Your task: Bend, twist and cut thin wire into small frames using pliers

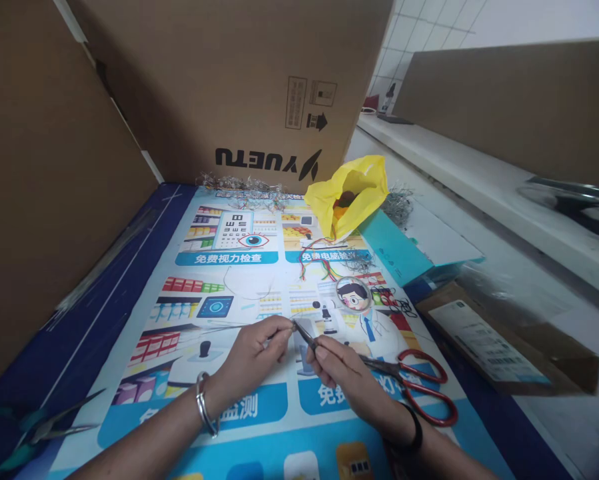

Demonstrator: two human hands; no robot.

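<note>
My left hand (266, 340) is closed in a pinch over the poster, with thin wires (222, 326) trailing from it to the left. Between its fingertips is a small end, too tiny to make out. My right hand (342, 373) grips a dark, pointed metal tool (305, 335), its tip touching the spot where the left fingers pinch. The tool's rear part is hidden in the palm, so its exact kind does not show. Just beyond the right hand lie red-handled scissors (422, 387), their blades partly behind that hand.
A yellow bag (349, 193) stands open, coloured cords (328, 268) before it. Wire tangles (249, 192) lie along a cardboard wall (204, 87). A round clear dish (353, 294), dark wire loops (396, 303), a teal box (399, 250) and a brown carton (499, 340) sit right; green-handled scissors (39, 430) lower left.
</note>
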